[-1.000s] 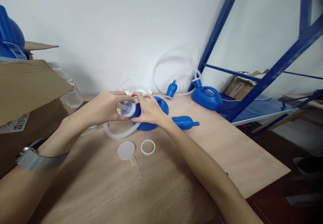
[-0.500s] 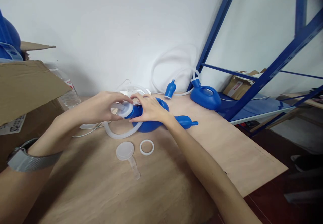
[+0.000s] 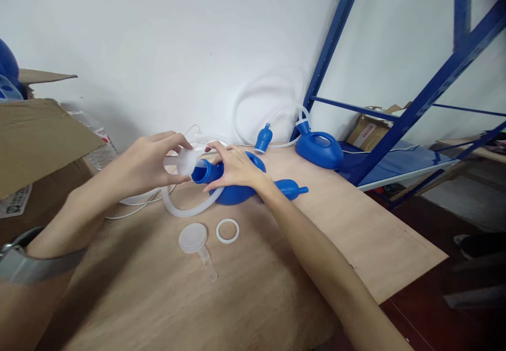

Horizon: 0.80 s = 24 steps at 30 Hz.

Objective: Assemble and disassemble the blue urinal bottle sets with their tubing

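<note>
A blue plastic urinal bottle (image 3: 235,195) lies on its side, its open neck (image 3: 201,173) facing left. My right hand (image 3: 239,167) is wrapped round the neck. Just left of the opening, my left hand (image 3: 156,158) pinches a translucent cap (image 3: 186,162) with a tube attached, apart from the rim. A clear tube (image 3: 187,212) curves below my hands. Nearer me lie a round translucent lid with a strap (image 3: 193,237) and a white ring (image 3: 227,231). A blue bulb-shaped piece with a narrow spout (image 3: 290,189) rests right of the bottle, partly behind my right arm.
Against the wall stands another blue bottle (image 3: 319,152) whose tube loops beside a blue bulb-shaped piece (image 3: 264,139). A cardboard box (image 3: 43,140) and a clear plastic bottle (image 3: 103,148) are at left. A blue metal rack (image 3: 395,135) borders the table (image 3: 379,245) on the right.
My left hand has drawn the cap off the bottle's neck to the left, exposing the opening. My right hand keeps its hold. The view has shifted slightly.
</note>
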### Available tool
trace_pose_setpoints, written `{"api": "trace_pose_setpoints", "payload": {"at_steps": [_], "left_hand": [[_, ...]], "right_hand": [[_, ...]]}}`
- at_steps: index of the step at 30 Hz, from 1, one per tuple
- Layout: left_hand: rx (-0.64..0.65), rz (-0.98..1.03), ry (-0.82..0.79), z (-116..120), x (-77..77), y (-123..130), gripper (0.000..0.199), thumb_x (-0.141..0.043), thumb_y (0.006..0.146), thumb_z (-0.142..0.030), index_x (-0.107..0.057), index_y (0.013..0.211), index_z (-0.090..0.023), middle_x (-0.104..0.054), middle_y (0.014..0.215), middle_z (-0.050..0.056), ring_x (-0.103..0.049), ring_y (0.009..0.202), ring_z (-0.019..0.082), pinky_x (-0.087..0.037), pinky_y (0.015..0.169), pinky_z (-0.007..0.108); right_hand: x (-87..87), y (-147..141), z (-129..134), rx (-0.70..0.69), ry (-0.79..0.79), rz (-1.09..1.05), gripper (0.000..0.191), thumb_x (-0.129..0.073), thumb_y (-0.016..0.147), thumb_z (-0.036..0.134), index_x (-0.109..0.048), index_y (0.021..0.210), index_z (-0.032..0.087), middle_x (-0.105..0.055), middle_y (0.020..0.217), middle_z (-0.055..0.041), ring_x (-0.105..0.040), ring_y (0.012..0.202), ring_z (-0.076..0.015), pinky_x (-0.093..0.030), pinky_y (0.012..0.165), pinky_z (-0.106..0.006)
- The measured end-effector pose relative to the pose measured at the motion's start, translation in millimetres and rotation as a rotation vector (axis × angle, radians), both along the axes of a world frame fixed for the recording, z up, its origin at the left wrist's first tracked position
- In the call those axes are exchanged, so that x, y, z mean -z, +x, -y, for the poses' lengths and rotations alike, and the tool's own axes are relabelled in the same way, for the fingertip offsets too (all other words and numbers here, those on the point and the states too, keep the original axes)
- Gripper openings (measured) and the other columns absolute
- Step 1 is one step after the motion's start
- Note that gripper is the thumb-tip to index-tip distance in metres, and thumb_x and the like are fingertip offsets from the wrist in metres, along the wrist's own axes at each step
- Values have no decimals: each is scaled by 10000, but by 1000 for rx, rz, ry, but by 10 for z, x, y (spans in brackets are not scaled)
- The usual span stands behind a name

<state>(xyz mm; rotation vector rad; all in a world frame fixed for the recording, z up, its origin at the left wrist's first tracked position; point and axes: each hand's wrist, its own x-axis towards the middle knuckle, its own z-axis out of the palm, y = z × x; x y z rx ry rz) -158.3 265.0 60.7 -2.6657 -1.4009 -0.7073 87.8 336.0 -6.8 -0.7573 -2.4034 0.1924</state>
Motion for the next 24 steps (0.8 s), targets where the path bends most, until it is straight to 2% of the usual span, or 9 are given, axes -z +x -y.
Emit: {"api": "trace_pose_setpoints", "payload": {"at_steps": [5, 7, 9, 11, 14, 16, 18, 22, 24], "left_hand": [[13, -81, -23, -3, 2, -37, 553, -685, 856, -599, -642, 1295, -266, -760, 1243, 92, -751, 1028, 293, -548, 861, 358], [10, -66, -16, -19, 17, -43, 575, -679, 872, -598, -617, 1341, -272, -748, 1305, 99, -748, 1074, 301, -549, 876, 360], [-19, -49, -2, -23, 17, -60, 599, -679, 877, -622, -596, 1363, -282, -749, 1310, 99, -752, 1059, 306, -550, 868, 369], [-72, -66, 11, -7, -2, -92, 610, -674, 879, -644, -587, 1367, -289, -764, 1249, 95, -756, 969, 304, -545, 834, 381], [-152, -109, 52, 59, -49, -142, 593, -652, 894, -652, -575, 1367, -304, -767, 1208, 88, -754, 906, 302, -534, 796, 386], [-170, -114, 98, 130, -87, -148, 597, -625, 915, -674, -553, 1389, -319, -751, 1277, 84, -758, 949, 303, -535, 812, 387], [-170, -97, 145, 216, -127, -117, 608, -579, 945, -709, -527, 1419, -332, -727, 1357, 76, -757, 986, 297, -539, 824, 388], [-176, -6, 265, 380, -184, 17, 591, -518, 978, -735, -514, 1444, -371, -709, 1420, 38, -753, 1045, 287, -565, 852, 389], [-168, 24, 289, 437, -198, 75, 596, -513, 995, -708, -488, 1478, -360, -698, 1452, 42, -742, 1128, 299, -583, 899, 407]], "right_hand": [[-6, 50, -7, -16, -46, -25, 1163, -989, 693, 549, -362, 1611, 206, -834, 1055, -58, -739, 1194, -343, -434, 1142, -496], [-17, 63, -2, -50, -61, -69, 1246, -968, 718, 575, -253, 1673, 219, -806, 1197, -89, -727, 1214, -333, -460, 1129, -486], [-43, 63, 11, -63, -6, -156, 1230, -951, 723, 615, -265, 1662, 214, -703, 1409, -151, -676, 1291, -336, -482, 1124, -485], [-92, 34, 51, -35, 120, -263, 993, -914, 777, 614, -442, 1537, 182, -622, 1465, -177, -632, 1316, -327, -489, 1125, -479], [-203, -72, 205, 35, 282, -340, 354, -733, 990, 516, -683, 1117, 190, -653, 1209, -122, -629, 1154, -267, -512, 1051, -431], [-296, -171, 360, 65, 291, -359, 301, -646, 1053, 454, -694, 894, 202, -636, 1065, -96, -613, 1046, -239, -518, 985, -408], [-397, -258, 521, 34, 141, -409, 319, -621, 1063, 422, -693, 841, 205, -639, 983, -68, -621, 953, -208, -534, 909, -379], [-597, -291, 730, -238, -474, -539, 312, -635, 1041, 472, -709, 914, 197, -682, 836, -8, -688, 752, -142, -539, 662, -264], [-665, -241, 760, -333, -693, -582, 284, -735, 972, 472, -715, 973, 189, -685, 795, 11, -675, 631, -110, -485, 536, -219]]}}
